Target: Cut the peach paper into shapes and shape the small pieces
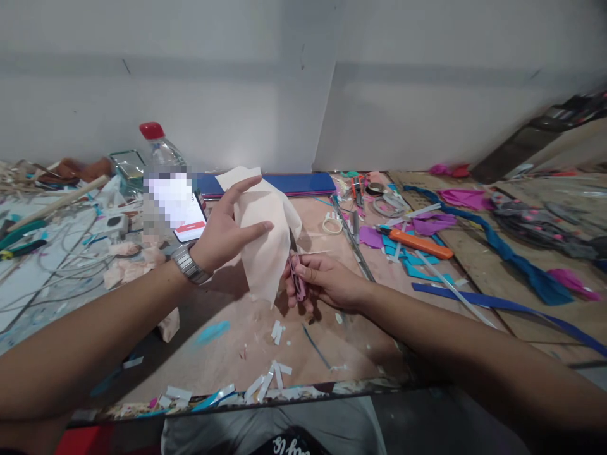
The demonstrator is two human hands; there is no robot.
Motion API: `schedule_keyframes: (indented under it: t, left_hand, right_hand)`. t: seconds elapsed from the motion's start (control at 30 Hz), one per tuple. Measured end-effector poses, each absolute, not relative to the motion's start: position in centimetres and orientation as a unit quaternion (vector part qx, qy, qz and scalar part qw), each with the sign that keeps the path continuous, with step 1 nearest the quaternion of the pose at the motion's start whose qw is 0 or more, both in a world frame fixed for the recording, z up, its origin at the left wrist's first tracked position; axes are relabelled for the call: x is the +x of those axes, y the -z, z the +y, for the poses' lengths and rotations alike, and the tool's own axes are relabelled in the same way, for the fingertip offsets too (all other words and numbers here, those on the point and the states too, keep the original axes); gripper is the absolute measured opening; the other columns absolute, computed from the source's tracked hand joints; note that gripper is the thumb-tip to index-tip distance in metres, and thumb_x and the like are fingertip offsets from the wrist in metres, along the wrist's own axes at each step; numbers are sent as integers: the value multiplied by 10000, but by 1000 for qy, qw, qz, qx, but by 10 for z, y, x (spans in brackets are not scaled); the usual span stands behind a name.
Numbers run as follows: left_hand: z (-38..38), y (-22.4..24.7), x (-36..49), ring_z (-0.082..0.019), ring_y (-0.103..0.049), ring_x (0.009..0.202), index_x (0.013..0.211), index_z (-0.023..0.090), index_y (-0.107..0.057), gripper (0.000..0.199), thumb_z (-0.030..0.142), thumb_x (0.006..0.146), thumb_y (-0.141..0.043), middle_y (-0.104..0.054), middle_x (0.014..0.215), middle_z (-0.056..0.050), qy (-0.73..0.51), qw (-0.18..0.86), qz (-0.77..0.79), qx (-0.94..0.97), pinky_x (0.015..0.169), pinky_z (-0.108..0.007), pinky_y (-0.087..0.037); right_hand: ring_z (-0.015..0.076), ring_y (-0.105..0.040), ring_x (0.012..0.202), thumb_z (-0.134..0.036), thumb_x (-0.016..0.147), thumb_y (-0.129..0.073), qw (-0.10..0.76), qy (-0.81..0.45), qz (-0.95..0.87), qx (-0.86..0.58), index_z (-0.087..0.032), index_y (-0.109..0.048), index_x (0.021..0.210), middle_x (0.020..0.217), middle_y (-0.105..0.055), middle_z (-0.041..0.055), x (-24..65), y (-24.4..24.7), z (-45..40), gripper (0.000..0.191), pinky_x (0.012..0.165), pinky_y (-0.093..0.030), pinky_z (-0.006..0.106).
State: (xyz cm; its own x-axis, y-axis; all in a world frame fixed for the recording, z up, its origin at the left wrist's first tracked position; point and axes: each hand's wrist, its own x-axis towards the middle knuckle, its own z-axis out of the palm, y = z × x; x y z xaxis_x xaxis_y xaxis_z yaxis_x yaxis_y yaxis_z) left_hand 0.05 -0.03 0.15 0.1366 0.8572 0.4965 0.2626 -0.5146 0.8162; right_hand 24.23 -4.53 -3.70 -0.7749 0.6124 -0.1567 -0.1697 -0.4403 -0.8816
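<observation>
My left hand (220, 230), wearing a metal watch (190, 264), holds a thin pale peach sheet (265, 253), cloth or paper. The thumb and index finger spread across its front; the other fingers are hidden. The sheet hangs in loose folds above the table. My right hand (327, 281) is closed around pink-handled scissors (298, 278) at the sheet's lower right edge. Their dark blades point up against the sheet, partly hidden by it. Whether the blades are apart cannot be made out.
A phone (183, 208) leans by a red-capped bottle (164, 148) on the left. To the right lie an orange cutter knife (420, 243), a tape roll (332, 225) and a long blue strip (502, 246). White scraps (265, 382) litter the table's front edge.
</observation>
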Motion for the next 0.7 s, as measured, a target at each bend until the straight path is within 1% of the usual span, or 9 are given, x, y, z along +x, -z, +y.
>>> schedule_keyframes:
  t: [0.1,0.17,0.27,0.4,0.5,0.57,0.63,0.7]
  left_hand:
    - [-3,-4,2,-311,-597,1304,1440,283,-573,748,298,748,-856,-605,1445,-83,-506,297,411,698,1179,-521,-436]
    - [-3,-5,2,-316,-592,1314,1420,267,-590,728,296,743,-857,-609,1440,-87,-510,302,408,694,1184,-534,-428]
    - [-3,-4,2,-318,-595,1307,1410,270,-593,713,301,748,-854,-605,1441,-85,-518,318,412,679,1172,-542,-443]
    - [0,-1,2,-323,-601,1288,1421,298,-577,732,320,746,-861,-608,1424,-84,-523,354,407,659,1126,-543,-492]
    - [0,-2,4,-326,-568,1337,1392,286,-593,699,297,744,-855,-602,1437,-85,-525,392,398,643,1121,-539,-500]
    - [-1,-2,6,-322,-536,1380,1364,270,-609,657,284,750,-843,-589,1463,-88,-519,421,395,630,1115,-524,-511]
    - [-2,-2,7,-316,-561,1353,1354,261,-613,636,279,757,-834,-586,1471,-94,-511,443,394,623,1070,-506,-551]
    - [-2,-2,7,-305,-613,1285,1361,260,-608,639,280,762,-833,-591,1465,-98,-506,451,391,623,1021,-492,-583]
  right_hand:
    - [152,-739,676,-509,903,-731,256,-815,-466,-231,-145,-592,1072,807,-699,23,242,36,-45,424,452,-562,182]
    - [153,-733,654,-532,907,-715,263,-811,-467,-233,-160,-584,1091,810,-690,14,242,35,-45,435,422,-546,180]
    - [129,-697,568,-551,918,-689,267,-800,-478,-247,-182,-572,1125,805,-669,-8,242,34,-46,439,384,-523,174]
    - [79,-608,451,-578,934,-649,275,-773,-502,-275,-202,-573,1154,805,-647,-29,243,34,-47,443,325,-449,151]
    - [63,-564,423,-620,908,-659,286,-756,-509,-295,-202,-567,1086,782,-644,-36,243,36,-47,464,308,-408,143]
    - [69,-554,411,-650,876,-681,292,-746,-509,-314,-201,-548,1007,712,-623,-51,242,38,-46,486,303,-387,142]
    - [72,-536,387,-676,851,-694,297,-736,-510,-332,-204,-532,971,634,-585,-72,241,41,-45,513,305,-372,143]
    - [59,-503,365,-687,834,-705,305,-729,-510,-340,-203,-531,961,602,-556,-88,241,43,-45,529,310,-353,139]
